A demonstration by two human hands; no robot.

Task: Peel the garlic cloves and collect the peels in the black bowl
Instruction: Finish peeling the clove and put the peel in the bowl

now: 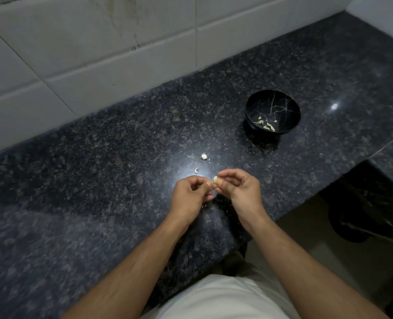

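Mid-peel above the tabletop [98, 203]: my left hand [190, 194] and right hand [239, 189] both pinch one garlic clove [215, 179]. Next, I judge, loosened skin goes to the black bowl [255, 97], well apart.

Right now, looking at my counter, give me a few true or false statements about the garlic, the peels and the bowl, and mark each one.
1. Both hands pinch one garlic clove between them. True.
2. The black bowl is empty. False: a few peel pieces lie inside.
3. Loose scraps lie on the counter beyond the hands. True.
4. The bowl sits to the left of the hands. False: it stands to the right and farther back.
5. The left hand rests flat on the counter. False: its fingers curl at the clove, as do the right hand's.
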